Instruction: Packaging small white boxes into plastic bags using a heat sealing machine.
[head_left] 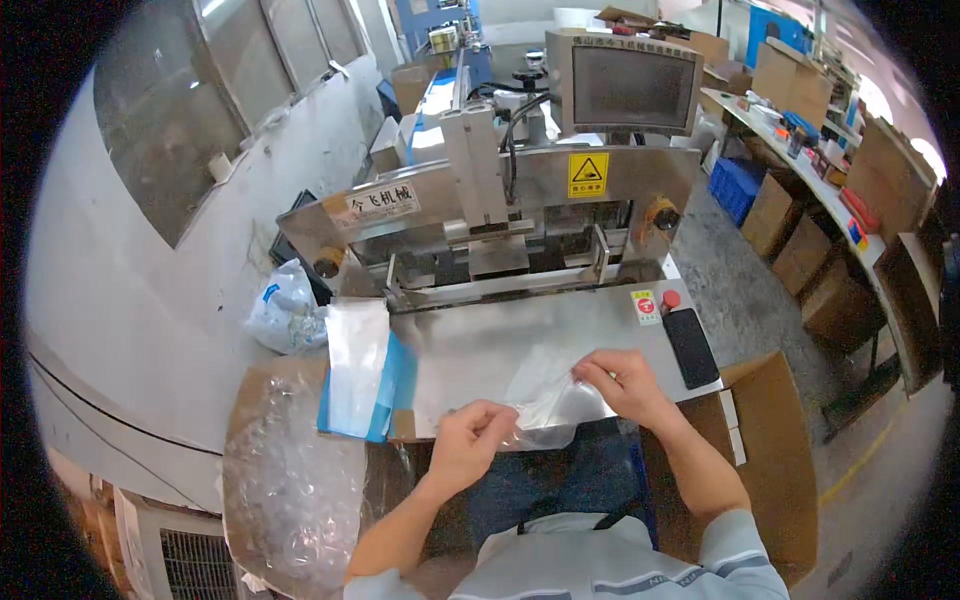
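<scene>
Between my two hands a thin clear plastic bag (545, 388) is stretched out, over the front edge of the metal worktable (450, 345). My left hand (472, 442) pinches its near left side, fingers closed. Farther right, my right hand (622, 386) has thumb and fingertips pressed together on the bag's upper right part. Left of the bag, a blue carton (398, 385) has a flat white sheet or stack of bags (357, 345) lying over it. A black phone (690, 348) rests at the table's right edge, beside a red push button (671, 299).
A steel machine (490, 200) with a monitor (632, 85) stands behind the worktable. At lower left is a cardboard box of crumpled clear bags (300, 480); another cardboard box (780, 460) stands at right. A wall (130, 290) bounds the left side, with a stuffed plastic bag (287, 310) near it.
</scene>
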